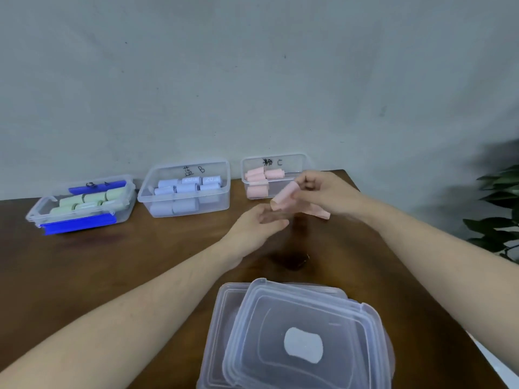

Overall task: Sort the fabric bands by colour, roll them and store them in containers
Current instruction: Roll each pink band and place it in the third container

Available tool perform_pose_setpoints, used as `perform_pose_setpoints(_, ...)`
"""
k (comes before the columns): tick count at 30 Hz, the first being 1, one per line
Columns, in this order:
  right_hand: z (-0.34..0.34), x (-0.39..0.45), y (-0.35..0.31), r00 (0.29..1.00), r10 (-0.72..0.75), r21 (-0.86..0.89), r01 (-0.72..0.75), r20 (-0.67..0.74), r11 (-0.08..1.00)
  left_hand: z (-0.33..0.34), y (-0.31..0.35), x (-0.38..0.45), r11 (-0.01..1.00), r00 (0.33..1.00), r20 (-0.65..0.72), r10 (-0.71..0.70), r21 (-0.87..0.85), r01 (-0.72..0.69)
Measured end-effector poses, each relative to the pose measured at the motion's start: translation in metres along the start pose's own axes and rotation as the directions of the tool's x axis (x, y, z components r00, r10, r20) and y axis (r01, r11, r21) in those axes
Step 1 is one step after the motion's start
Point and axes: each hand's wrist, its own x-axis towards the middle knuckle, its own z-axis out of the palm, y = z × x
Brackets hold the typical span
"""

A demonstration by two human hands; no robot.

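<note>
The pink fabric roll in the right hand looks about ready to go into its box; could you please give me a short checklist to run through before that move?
1. Pink fabric roll gripped by right hand: ok.
2. Band fully wound: not ok, a pink tail trails to the brown wooden table.
3. Left hand free to help: ok, open below the roll.
4. Clear plastic box marked C uncovered: ok.
5. Colour matches: ok, pink rolls inside.
6. Room left in the box: cannot tell.
</note>
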Motion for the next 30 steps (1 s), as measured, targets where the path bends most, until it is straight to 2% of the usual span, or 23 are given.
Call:
perform_pose_setpoints(4, 0.048, -0.005, -0.044, 1.000, 0.015, 0.154, -0.017, 0.014, 0.988, -0.042, -0.003, -0.037, 0.993, 0.995, -0.103, 0.018, -0.117, -0.030)
perform_pose_setpoints(8, 0.103, -0.012, -0.084, 0.999, 0.022, 0.248, -0.033, 0.045, 0.968, -0.091, -0.011, -0.078, 0.936, 0.994, -0.102, 0.028, -0.346, -0.062)
perform_pose_setpoints(13, 0.171, -0.026, -0.119, 0.997, 0.035, 0.267, -0.052, 0.068, 0.962, -0.143, -0.021, -0.125, 0.845, 0.988, -0.143, 0.059, -0.520, -0.126)
perform_pose_setpoints(18, 0.228, -0.036, -0.136, 0.992, 0.115, 0.289, -0.094, -0.055, 0.953, -0.179, -0.029, -0.163, 0.779, 0.994, -0.084, 0.074, -0.618, -0.110)
perform_pose_setpoints(21, 0.254, -0.044, -0.137, 0.985, 0.170, 0.346, -0.163, 0.013, 0.924, -0.195, -0.029, -0.180, 0.701, 0.994, -0.099, 0.046, -0.706, -0.102)
perform_pose_setpoints(26, 0.282, -0.064, -0.145, 0.987, 0.104, 0.195, -0.126, 0.119, 0.973, -0.213, -0.026, -0.205, 0.714, 0.993, -0.068, 0.093, -0.691, -0.114)
perform_pose_setpoints(30, 0.289, -0.070, -0.152, 0.996, 0.052, 0.288, -0.070, 0.070, 0.955, -0.219, -0.026, -0.216, 0.769, 0.989, -0.048, 0.140, -0.624, -0.140)
